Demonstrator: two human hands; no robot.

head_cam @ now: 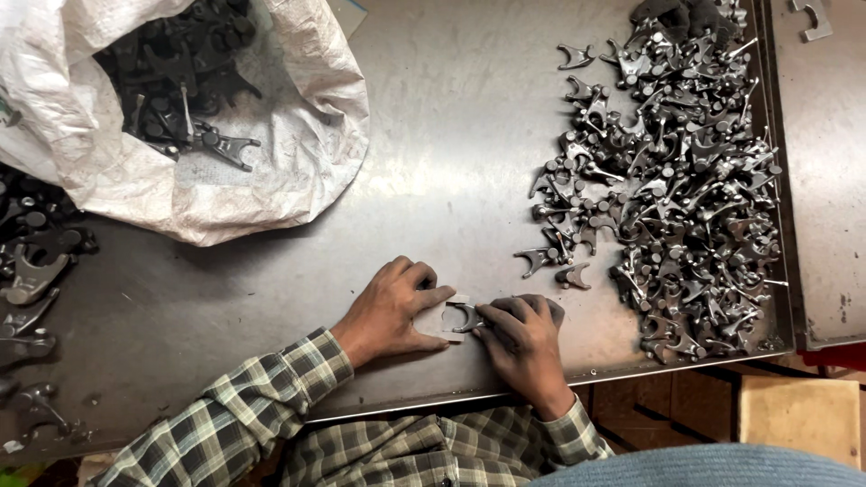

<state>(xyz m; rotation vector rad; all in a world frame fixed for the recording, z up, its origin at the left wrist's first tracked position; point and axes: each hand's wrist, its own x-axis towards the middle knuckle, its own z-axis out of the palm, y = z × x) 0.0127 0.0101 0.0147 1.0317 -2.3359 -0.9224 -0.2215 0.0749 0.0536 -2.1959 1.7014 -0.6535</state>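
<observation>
My left hand rests on the steel table, its fingers pressing down a small pale pad or block. A small forked metal part lies on that pad. My right hand grips this forked part from the right with bent fingers. Both hands meet near the table's front edge. Plaid sleeves cover both forearms.
A large heap of shiny forked metal parts covers the table's right side. A white woven sack with dark forked parts lies open at the back left. More dark parts sit along the left edge. A second steel surface adjoins on the right.
</observation>
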